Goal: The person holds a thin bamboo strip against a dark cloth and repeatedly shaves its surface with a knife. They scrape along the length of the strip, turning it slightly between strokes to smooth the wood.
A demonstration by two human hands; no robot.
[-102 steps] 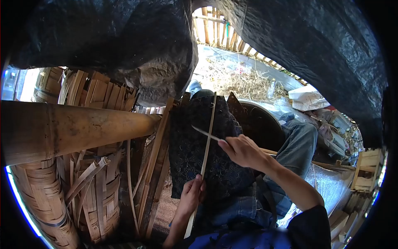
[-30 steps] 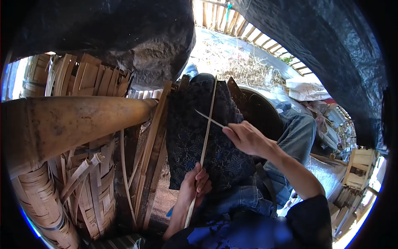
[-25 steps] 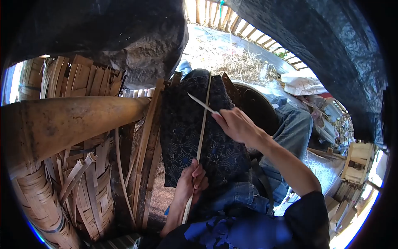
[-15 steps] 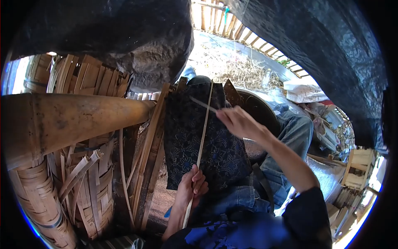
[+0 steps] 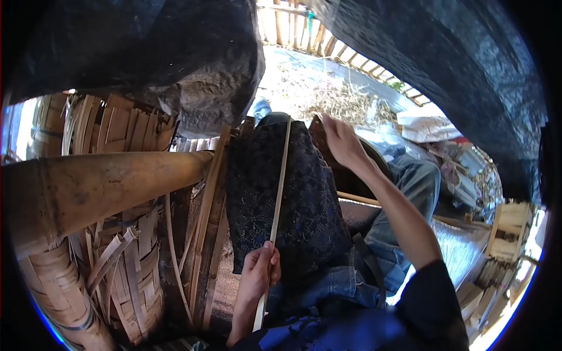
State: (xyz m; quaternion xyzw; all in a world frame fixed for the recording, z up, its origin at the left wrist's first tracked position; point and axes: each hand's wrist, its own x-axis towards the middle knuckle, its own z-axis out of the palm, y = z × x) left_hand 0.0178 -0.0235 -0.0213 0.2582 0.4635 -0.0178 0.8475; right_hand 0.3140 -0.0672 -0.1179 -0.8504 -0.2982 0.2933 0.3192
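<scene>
My left hand [image 5: 259, 270] is closed around a long, narrow bamboo strip [image 5: 281, 178], low over my lap. The strip runs away from me across a dark patterned cloth [image 5: 304, 205] spread over my leg. To the right of the strip's far part is my right hand [image 5: 345, 143], raised, slightly blurred and apart from it. Its fingers are bent around the handle of a knife seen in the earlier frame; the blade cannot be made out now. Just beside this hand is a brown pointed piece [image 5: 318, 137].
A thick bamboo pole [image 5: 117, 181] juts in from the left, above woven bamboo baskets [image 5: 55, 292]. Upright bamboo slats [image 5: 205, 234] stand close by my left arm. Dark plastic sheeting [image 5: 433, 52] hangs overhead. Dry shavings [image 5: 345, 96] lie on the ground ahead.
My right hand has moved away from the strip, up and to the right, and the knife blade has gone from sight. My left hand still grips the strip's near part.
</scene>
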